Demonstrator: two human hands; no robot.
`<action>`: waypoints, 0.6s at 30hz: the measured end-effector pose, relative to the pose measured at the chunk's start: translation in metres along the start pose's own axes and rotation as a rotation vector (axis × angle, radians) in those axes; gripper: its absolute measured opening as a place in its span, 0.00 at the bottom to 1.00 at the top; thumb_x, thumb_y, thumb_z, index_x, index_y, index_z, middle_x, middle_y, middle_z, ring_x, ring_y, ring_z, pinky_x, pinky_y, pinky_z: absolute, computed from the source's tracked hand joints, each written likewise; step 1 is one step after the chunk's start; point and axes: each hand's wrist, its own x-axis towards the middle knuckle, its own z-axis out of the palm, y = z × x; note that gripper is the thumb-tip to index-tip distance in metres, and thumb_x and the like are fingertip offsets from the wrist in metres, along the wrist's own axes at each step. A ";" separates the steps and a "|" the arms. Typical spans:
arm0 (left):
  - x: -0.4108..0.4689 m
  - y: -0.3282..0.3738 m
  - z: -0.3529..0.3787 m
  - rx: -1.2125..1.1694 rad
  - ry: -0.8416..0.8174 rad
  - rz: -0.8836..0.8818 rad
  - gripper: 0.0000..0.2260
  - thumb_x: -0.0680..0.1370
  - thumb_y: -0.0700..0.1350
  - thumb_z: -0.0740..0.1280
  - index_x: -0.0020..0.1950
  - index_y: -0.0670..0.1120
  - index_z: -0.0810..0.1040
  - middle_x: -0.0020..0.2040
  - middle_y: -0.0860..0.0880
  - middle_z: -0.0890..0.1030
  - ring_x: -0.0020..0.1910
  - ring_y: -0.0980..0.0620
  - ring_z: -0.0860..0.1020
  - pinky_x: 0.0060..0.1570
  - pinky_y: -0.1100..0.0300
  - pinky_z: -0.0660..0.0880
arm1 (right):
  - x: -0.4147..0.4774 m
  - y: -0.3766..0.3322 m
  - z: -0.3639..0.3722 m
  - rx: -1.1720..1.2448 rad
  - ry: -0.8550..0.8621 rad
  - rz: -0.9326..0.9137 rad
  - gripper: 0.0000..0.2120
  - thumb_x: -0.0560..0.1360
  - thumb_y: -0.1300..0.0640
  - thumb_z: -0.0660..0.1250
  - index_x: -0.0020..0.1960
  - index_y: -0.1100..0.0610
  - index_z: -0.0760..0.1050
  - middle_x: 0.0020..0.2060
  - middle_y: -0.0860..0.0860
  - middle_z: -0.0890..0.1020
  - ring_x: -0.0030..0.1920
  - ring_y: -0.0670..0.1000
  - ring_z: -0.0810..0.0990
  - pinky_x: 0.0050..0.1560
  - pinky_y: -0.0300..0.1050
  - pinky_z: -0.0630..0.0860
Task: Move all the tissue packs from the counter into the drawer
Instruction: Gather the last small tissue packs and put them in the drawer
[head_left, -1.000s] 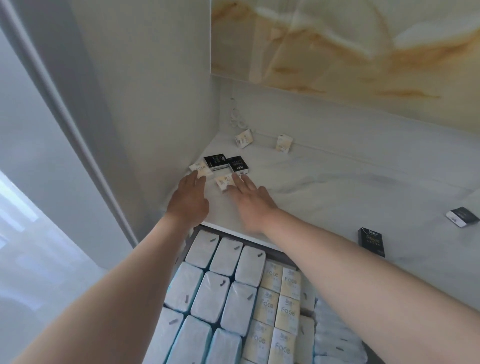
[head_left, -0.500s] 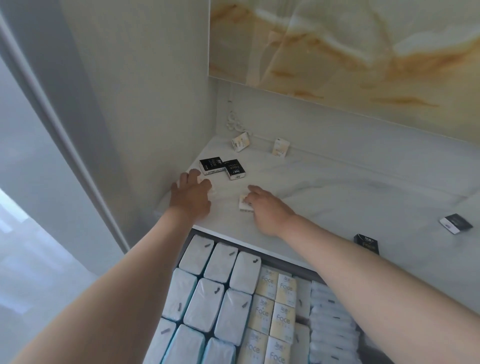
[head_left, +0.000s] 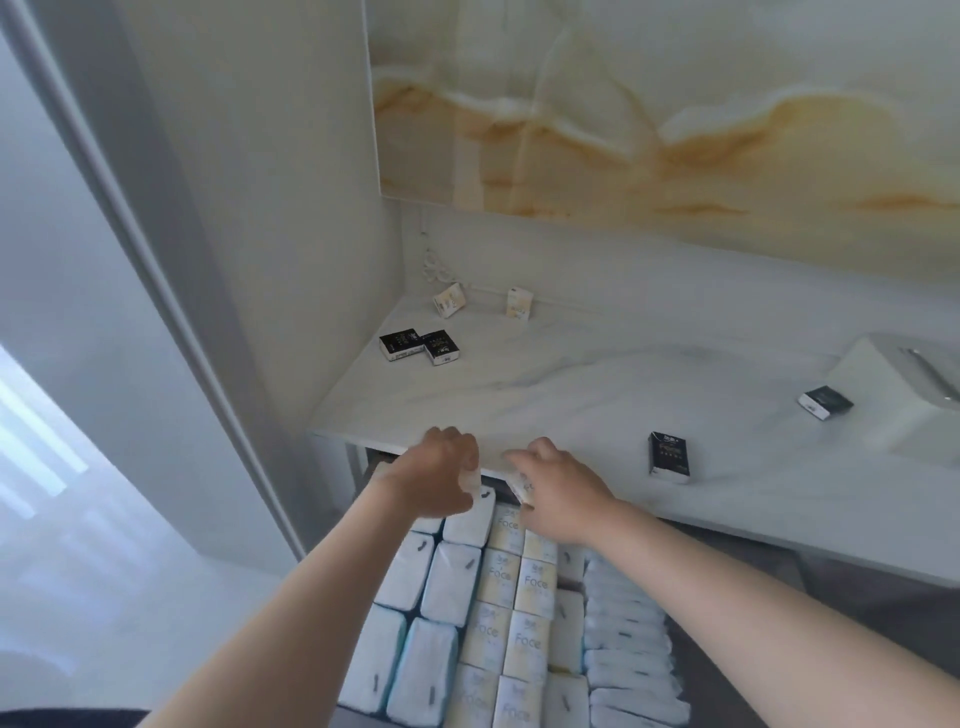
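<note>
At the near edge of the surface (head_left: 571, 395), both hands hover just above the far end of the open drawer (head_left: 810, 577). We see the left hand (head_left: 441, 475) with fingers curled round a pale pack (head_left: 471, 480), which is mostly hidden. The right hand (head_left: 561, 493) pinches a second pale pack (head_left: 522, 491) between thumb and fingers. We judge the coming move to be a short drop, down and towards the near side. The stored packs (head_left: 535, 582) lie directly beneath, their long axes running near to far. The left hand is over the white columns, the right over the yellow. We cannot tell either held pack's axis. Not yet moved are two black packs (head_left: 400, 344) at far left, two pale packs (head_left: 449, 300) at the far wall, a standing black pack (head_left: 669, 456) to the right, and a last black pack (head_left: 825, 402) far right.
</note>
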 end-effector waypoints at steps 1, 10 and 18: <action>-0.007 0.009 0.005 0.023 -0.013 0.042 0.15 0.69 0.45 0.70 0.53 0.52 0.71 0.50 0.55 0.69 0.55 0.52 0.69 0.46 0.59 0.69 | -0.013 -0.001 0.004 0.026 -0.020 -0.003 0.30 0.73 0.53 0.67 0.74 0.47 0.66 0.66 0.50 0.67 0.63 0.55 0.72 0.60 0.51 0.75; -0.075 0.064 0.039 0.217 -0.258 0.134 0.23 0.67 0.53 0.77 0.57 0.53 0.71 0.57 0.53 0.76 0.57 0.51 0.73 0.58 0.54 0.72 | -0.088 -0.017 0.039 0.205 -0.227 0.177 0.28 0.71 0.46 0.66 0.70 0.50 0.70 0.64 0.49 0.65 0.57 0.54 0.76 0.54 0.47 0.75; -0.119 0.066 0.062 0.410 -0.456 0.199 0.20 0.70 0.61 0.73 0.58 0.54 0.79 0.67 0.53 0.74 0.68 0.50 0.68 0.70 0.51 0.62 | -0.121 -0.031 0.060 0.341 -0.449 0.185 0.32 0.78 0.45 0.67 0.77 0.53 0.61 0.70 0.53 0.66 0.52 0.55 0.81 0.45 0.48 0.84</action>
